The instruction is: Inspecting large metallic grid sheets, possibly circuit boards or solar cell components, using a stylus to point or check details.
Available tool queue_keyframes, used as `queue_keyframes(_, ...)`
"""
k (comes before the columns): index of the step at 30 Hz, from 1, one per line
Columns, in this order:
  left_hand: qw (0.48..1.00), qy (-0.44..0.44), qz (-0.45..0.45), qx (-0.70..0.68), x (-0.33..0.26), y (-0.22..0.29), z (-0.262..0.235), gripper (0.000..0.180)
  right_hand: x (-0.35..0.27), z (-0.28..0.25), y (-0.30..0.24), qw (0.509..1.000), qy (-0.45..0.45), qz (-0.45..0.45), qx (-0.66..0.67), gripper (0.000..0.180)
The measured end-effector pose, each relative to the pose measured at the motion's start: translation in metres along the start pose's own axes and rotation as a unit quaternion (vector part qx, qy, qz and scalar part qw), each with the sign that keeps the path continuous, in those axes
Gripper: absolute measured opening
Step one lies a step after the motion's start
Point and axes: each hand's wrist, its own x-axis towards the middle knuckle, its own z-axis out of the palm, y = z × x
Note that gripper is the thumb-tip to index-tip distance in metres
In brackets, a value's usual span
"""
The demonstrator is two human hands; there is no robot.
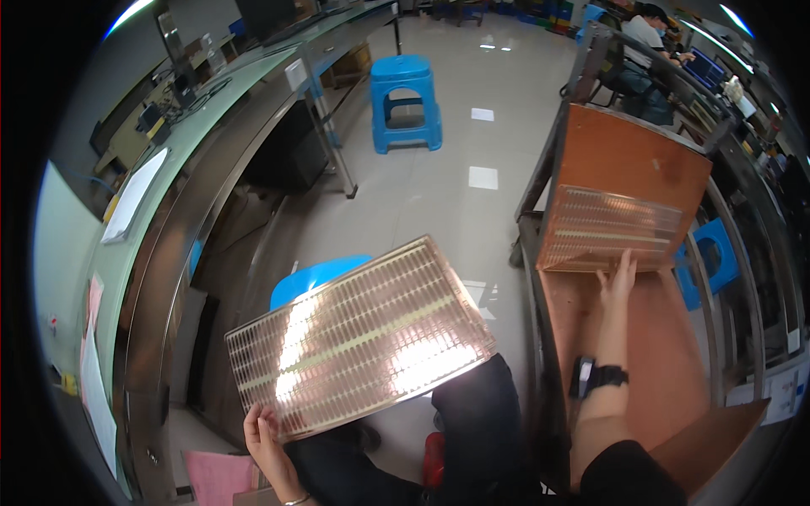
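My left hand point(266, 438) grips the lower left corner of a shiny copper-coloured circuit board panel point(363, 337). Rows of narrow shapes and a pale yellowish stripe run along it. The panel is tilted above my lap, its far end resting near my knee. On the right, my right hand point(620, 278) reaches into a metal rack cart with its fingers apart. They are at the lower edge of a second patterned copper panel point(612, 223), which leans against a brown backboard point(633, 156). Whether the fingertips touch that panel I cannot tell.
The rack cart's brown base point(624, 337) and dark metal frame point(544, 379) surround my right arm. A long workbench point(211, 110) runs along the left. One blue stool point(405, 105) stands ahead; another blue seat point(312, 278) is partly behind the held panel. A seated person point(645, 63) works at far right.
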Motion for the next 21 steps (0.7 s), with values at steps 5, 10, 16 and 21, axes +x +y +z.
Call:
queue_keyframes(5, 0.907, 0.144, 0.174, 0.356, 0.030, -0.053, -0.076, 0.030, -0.026, 0.055, 0.004, 0.958, -0.265, -0.087, -0.063, 0.059)
queue_keyframes(10, 0.971, 0.135, -0.088, 0.177, 0.032, -0.053, -0.102, 0.035, -0.143, 0.083, 0.060, 0.815, -0.478, -0.175, -0.277, 0.036)
queue_keyframes(16, 0.987, 0.111, 0.046, 0.107, 0.010, -0.002, -0.060, 0.035, -0.186, 0.079, 0.063, 0.714, -0.530, -0.294, -0.350, 0.037)
queue_keyframes(21, 0.979, 0.011, 0.021, -0.202, -0.014, 0.035, -0.018, 0.038, -0.168, 0.069, 0.050, 0.851, -0.504, 0.052, -0.140, 0.050)
